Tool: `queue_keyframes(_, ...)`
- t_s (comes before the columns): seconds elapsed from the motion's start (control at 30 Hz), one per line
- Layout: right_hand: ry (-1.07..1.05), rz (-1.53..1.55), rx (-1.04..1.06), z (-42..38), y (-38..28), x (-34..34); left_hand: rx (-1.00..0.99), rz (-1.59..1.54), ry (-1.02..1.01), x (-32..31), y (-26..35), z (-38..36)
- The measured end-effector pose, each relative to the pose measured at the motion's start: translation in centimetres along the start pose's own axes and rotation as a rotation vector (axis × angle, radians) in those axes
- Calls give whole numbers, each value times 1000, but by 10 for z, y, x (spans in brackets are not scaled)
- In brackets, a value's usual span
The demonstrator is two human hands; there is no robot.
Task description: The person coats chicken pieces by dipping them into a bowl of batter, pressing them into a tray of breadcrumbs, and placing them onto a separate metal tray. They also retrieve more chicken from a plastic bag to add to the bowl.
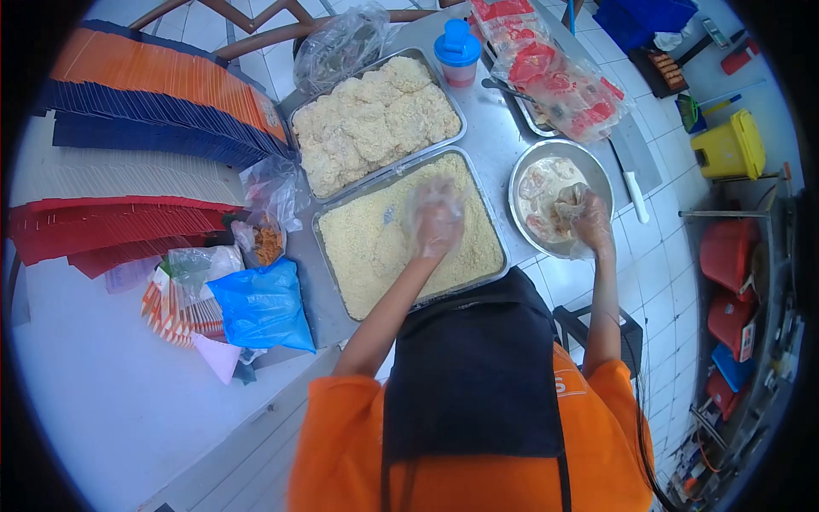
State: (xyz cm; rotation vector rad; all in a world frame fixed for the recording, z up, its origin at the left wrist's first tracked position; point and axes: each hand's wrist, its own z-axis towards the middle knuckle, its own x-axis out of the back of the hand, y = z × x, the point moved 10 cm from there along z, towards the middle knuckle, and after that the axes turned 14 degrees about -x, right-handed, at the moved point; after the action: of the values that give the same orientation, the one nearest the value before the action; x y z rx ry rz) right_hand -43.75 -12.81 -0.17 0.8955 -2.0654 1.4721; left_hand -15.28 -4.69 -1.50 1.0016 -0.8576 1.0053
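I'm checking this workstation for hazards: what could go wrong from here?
The knife lies with its handle apparently jutting past the edge of the table, so a bump might knock it down. The metal bowl sits at that edge too and could tip if the right hand presses down. That hand is in wet mixture; drips in the crumb tray could make clumps.

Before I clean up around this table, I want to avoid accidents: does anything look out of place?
The knife does: its white handle appears to stick out past the table edge, over the floor tiles, where it might get bumped.
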Motion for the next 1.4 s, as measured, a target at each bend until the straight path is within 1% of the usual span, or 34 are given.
queue_keyframes(0.03, 0, 1, -1, -1, -4, 0, -1, 0, -1, -10, 1, 6)
queue_keyframes(0.1, -29, -3, 5, -2, -13, 0, -10, -1, -109, -35, 4, 20)
queue_keyframes(0.13, -29, -5, 0, -3, -15, 1, -10, -4, -112, -37, 4, 22)
queue_keyframes(0.2, -15, -17, -23, -1, -16, 3, -50, 184, -289, -47, 0, 14)
queue_keyframes(0.33, -49, -18, -38, 10, -7, -1, -46, 197, -372, -48, -13, -6)
queue_keyframes(0.4, -48, -21, -54, 11, -5, -1, 11, 74, -368, -44, -20, -12)
queue_keyframes(0.43, -58, -23, -65, 11, -1, -5, 15, 69, -383, -43, -17, -11)
queue_keyframes(0.5, 5, -47, 3, 13, -6, -1, -57, 42, -425, -45, -5, 1)
queue_keyframes(0.63, -10, -89, -68, 15, -3, 1, -99, 5, -406, -46, -1, 8)
queue_keyframes(0.7, -87, 18, -129, 15, -1, 2, -136, 17, -453, -49, 3, 9)
queue_keyframes(0.83, -49, -1, -125, 11, 3, 5, -127, 22, -467, -50, 3, 5)
queue_keyframes(0.93, -35, -46, -89, 7, -5, 2, -174, -6, -423, -46, 4, 3)
queue_keyframes(1.0, 3, -24, -21, 3, -14, 5, 37, -35, -288, -30, -7, -3)
queue_keyframes(1.1, -15, -23, -29, 2, -11, 0, -13, -1, -250, -23, 11, -15)
queue_keyframes(1.13, -11, -27, -18, 4, -14, 0, -9, 0, -238, -25, 9, -10)
queue_keyframes(1.2, -5, -45, -47, 1, -11, 2, 22, 27, -303, -36, 6, -13)
queue_keyframes(1.23, -4, -49, -41, 2, -12, 2, 26, 26, -297, -37, 5, -13)
queue_keyframes(1.4, -63, -88, -45, 4, -9, 3, -37, 47, -279, -35, 2, -11)
